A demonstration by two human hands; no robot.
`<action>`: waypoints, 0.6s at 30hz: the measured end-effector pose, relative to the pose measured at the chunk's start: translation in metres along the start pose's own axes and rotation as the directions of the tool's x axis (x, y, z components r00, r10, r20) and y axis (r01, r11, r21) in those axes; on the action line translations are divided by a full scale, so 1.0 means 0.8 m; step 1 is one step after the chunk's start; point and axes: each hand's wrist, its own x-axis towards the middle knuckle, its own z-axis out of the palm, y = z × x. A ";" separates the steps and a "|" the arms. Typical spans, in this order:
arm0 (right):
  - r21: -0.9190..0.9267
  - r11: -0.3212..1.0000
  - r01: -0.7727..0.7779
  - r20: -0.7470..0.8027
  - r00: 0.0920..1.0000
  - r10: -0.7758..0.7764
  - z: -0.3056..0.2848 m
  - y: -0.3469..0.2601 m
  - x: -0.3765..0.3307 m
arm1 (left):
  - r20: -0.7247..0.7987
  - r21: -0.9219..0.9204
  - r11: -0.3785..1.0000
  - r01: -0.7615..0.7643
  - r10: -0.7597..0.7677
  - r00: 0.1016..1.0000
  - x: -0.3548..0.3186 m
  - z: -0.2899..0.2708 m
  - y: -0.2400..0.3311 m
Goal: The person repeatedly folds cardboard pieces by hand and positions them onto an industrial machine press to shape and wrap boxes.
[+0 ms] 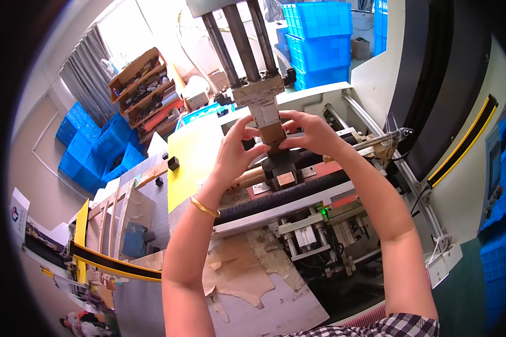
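Observation:
Under the press head of a machine sits a small brown block-shaped piece. My left hand closes on its left side, with thumb and fingers curved around it. From the other side my right hand grips it the same way, fingertips at its edge. Directly below, a black block stands on the machine bed, and a small light-coloured square shows on its front. The inner fingertips partly cover the brown piece, so its exact shape is hard to make out. A gold bangle circles my left wrist.
Three steel rods hold the press head above my hands. A black padded bar crosses before me. Yellow-and-black bars flank the machine. A small black box rests on a yellow sheet. Blue crates stand behind.

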 end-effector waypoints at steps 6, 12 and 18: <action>0.317 0.907 0.279 -0.540 0.839 -0.069 0.026 -0.049 -0.036 | -0.255 0.113 0.989 -0.097 0.124 0.959 -0.039 0.006 0.037; 0.437 0.895 -0.089 0.032 0.996 0.084 0.236 -0.097 -0.312 | -0.005 -0.057 0.985 -0.166 0.166 0.986 -0.298 -0.068 0.082; 0.525 0.776 -0.351 0.334 0.923 0.191 0.363 -0.157 -0.434 | -0.533 -0.428 0.739 0.520 -0.671 0.515 -0.687 -0.200 0.033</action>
